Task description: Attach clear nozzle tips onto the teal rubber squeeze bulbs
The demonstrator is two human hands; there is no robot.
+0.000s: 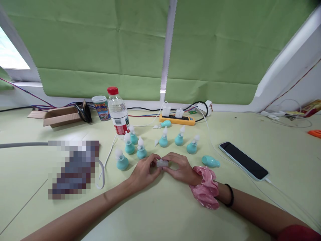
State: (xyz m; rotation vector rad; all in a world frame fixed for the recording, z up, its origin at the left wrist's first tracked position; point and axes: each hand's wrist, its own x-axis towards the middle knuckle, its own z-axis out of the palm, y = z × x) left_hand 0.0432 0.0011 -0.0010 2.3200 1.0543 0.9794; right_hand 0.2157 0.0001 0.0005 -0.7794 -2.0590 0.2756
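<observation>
My left hand (146, 170) and my right hand (180, 168) meet low over the table. Between their fingertips they pinch a small translucent plastic cylinder (162, 163), its ends partly covered by my fingers. Just beyond stand several teal squeeze bulbs with whitish pointed nozzles, among them a bulb (141, 152) near my left hand and a bulb (192, 147) past my right. A teal bulb without a nozzle (210, 161) lies on its side right of my right hand. Farther back, another teal bulb (166, 124) lies down, and a loose white nozzle tip (156, 143) rests nearby.
A red-capped water bottle (117, 115) and a paper cup (101, 108) stand at back left beside an open cardboard box (61, 116). A yellow power strip (177, 119) lies behind the bulbs. A phone (243, 160) with white cable lies right; a blurred-out object (74, 170) lies left.
</observation>
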